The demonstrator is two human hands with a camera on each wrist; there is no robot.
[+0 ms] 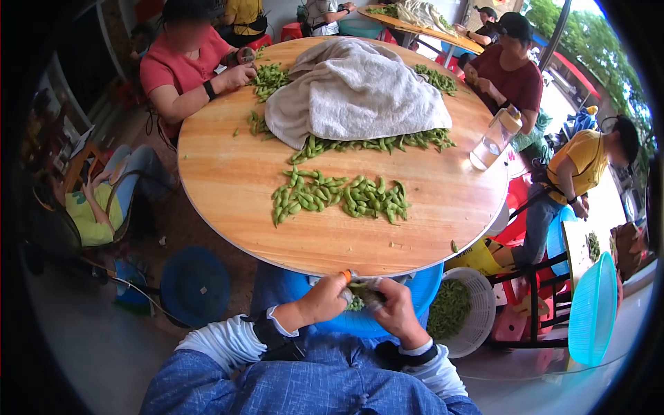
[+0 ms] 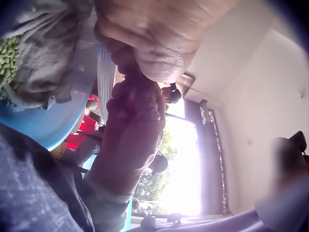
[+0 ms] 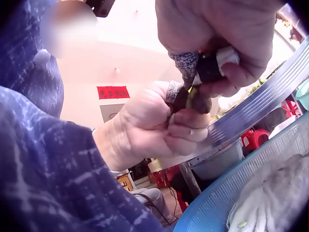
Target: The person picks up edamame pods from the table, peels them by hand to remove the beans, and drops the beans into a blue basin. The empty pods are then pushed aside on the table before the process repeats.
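Both hands meet over a blue basket (image 1: 423, 290) at the table's near edge. The left hand (image 1: 320, 301), with an orange band on a fingertip, and the right hand (image 1: 400, 311) have curled fingers and pinch a green pod (image 3: 193, 96) between them, as the right wrist view shows. Dark and grey wraps cover some fingertips. Two small piles of green pods (image 1: 304, 197) lie on the round wooden table (image 1: 228, 187). Shelled green beans (image 2: 7, 60) and a grey cloth (image 2: 48, 63) lie in the basket.
A white towel (image 1: 360, 93) covers a larger heap of pods mid-table. A water bottle (image 1: 490, 145) stands at the right edge. Beside the basket is a white basket (image 1: 482, 311) of pods or shells. Several people sit around; a dark blue basin (image 1: 195, 286) lies left.
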